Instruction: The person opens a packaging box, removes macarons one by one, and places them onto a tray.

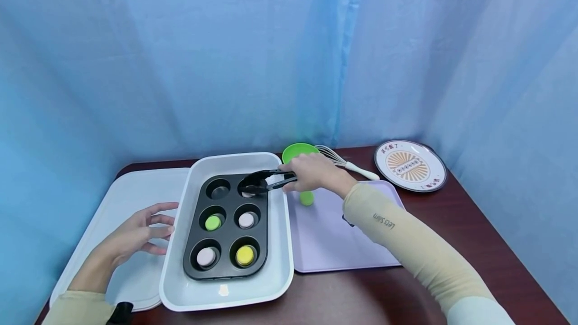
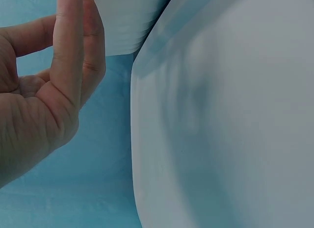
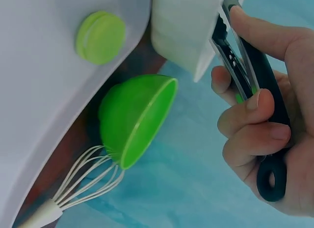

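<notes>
My right hand [image 1: 309,172] grips black tongs [image 3: 265,85], their tips reaching down into the far right cup of a dark muffin tin [image 1: 230,213]. A pale pink round piece [image 1: 248,193] lies in that cup, partly covered by the tongs' head. Other cups hold a green macaron [image 1: 213,222], a pink one [image 1: 246,220], another pink one [image 1: 206,257] and a yellow one [image 1: 245,255]; the far left cup holds nothing. The tin sits inside a deep white tray [image 1: 226,297]. My left hand [image 1: 142,232] has its fingers extended, fingertips right at the tray's left wall.
A lilac tray [image 1: 334,250] on the right carries a green macaron [image 1: 306,198]. Behind it stand a green bowl [image 3: 132,120] and a whisk [image 1: 349,163]. A patterned plate [image 1: 410,165] lies at the back right. Under the left hand is a flat white board [image 1: 140,189].
</notes>
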### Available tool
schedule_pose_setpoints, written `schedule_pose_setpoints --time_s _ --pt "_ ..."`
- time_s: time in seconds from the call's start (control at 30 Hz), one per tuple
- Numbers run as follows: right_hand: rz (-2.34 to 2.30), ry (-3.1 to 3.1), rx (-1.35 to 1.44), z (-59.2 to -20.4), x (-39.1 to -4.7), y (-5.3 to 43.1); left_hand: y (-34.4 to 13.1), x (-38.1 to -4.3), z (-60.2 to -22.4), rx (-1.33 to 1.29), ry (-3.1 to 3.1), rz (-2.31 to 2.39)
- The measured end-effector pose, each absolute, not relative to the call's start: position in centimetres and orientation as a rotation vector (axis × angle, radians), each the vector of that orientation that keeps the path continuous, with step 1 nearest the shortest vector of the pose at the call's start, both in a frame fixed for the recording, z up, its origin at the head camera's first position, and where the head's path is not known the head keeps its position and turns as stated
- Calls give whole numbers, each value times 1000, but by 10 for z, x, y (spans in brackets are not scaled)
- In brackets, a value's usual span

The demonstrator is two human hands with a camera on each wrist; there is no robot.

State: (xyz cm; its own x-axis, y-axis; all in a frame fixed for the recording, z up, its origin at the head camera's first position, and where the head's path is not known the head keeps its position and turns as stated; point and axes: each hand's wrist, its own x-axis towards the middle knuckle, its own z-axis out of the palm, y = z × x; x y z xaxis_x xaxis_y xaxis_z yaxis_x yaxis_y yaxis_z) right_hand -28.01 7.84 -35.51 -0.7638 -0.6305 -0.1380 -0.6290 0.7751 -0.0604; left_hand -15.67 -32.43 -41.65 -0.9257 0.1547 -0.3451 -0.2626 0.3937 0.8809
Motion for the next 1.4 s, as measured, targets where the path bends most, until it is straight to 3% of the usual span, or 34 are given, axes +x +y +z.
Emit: schedule_pose_setpoints --time_s 0.43,1.4 --pt "268 2889 -1037 -338 -272 59 -323 -156 -415 -83 2286 1540" --pt "271 2855 -907 -342 -267 46 -324 -156 -414 -64 2283 1544"
